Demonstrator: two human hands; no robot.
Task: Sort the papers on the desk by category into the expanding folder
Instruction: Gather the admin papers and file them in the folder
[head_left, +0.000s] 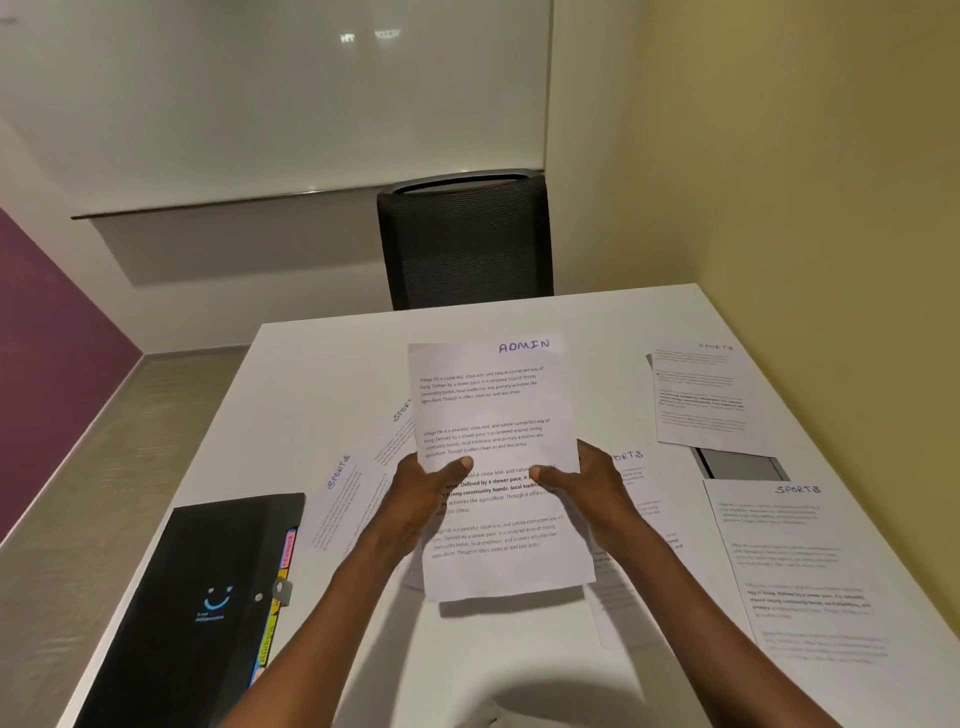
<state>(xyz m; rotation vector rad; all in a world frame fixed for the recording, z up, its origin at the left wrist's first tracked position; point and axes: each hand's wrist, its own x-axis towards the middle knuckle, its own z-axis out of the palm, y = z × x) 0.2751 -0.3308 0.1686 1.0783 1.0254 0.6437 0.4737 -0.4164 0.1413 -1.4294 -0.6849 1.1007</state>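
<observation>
Both hands up over the desk (332, 364), holding one sheet between them. Left hand (415, 499) grips the ADMIN sheet (493, 415) at its left edge, thumb across the print; right hand (592, 488) grips the right edge, thumb likewise on the face. Sheet lifted off the desk, top tilted away, casting a shadow below its bottom edge.

Landmark: ADMIN sheet.
- Left of it and nearer the person: black folder (197, 597), closed flap with a snap, smiley logo, coloured tabs (pink, yellow, blue) poking out along its right side. It lies at the desk's left edge.
- Behind it, left and right: SPORTS sheets (343, 499) flat on the desk, fanned and overlapping.
- Far right: more SPORTS sheets (701, 395), one near the right desk edge, a grey flat thing between them (cannot tell what).
- Beyond: bare smooth white desktop to the far edge, then a black mesh-back chair (462, 244).
</observation>
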